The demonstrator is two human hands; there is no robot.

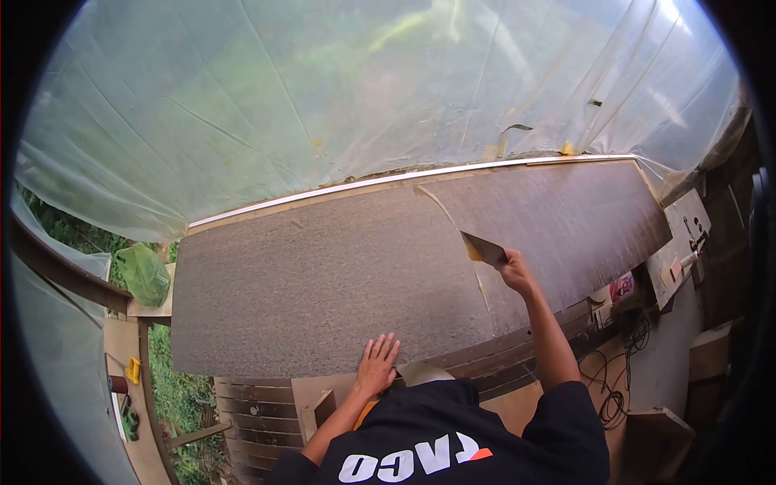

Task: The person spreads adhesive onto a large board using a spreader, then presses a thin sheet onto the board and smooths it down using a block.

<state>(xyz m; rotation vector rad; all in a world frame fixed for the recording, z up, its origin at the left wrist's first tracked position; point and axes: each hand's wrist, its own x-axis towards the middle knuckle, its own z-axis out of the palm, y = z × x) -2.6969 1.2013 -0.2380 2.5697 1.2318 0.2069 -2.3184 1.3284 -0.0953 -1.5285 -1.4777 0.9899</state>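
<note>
A large brown-grey panel (323,275) lies across the bench. Its left part looks rough and speckled, its right part smoother and streaked. Between the two runs a thin line of pale yellow glue-like paste (440,206). My right hand (515,271) is closed on the edge of a flat, wide spreader (487,249), held over this line and tilted. Yellowish paste shows at the spreader's left corner. My left hand (377,365) rests flat on the panel's near edge, fingers spread, with nothing in it.
Plastic sheeting (323,97) hangs behind the panel. A green plastic bag (143,275) sits at the left end, with a yellow tool (133,370) on a ledge below. Black cables (616,396) hang at the right, near a board carrying small tools (693,234).
</note>
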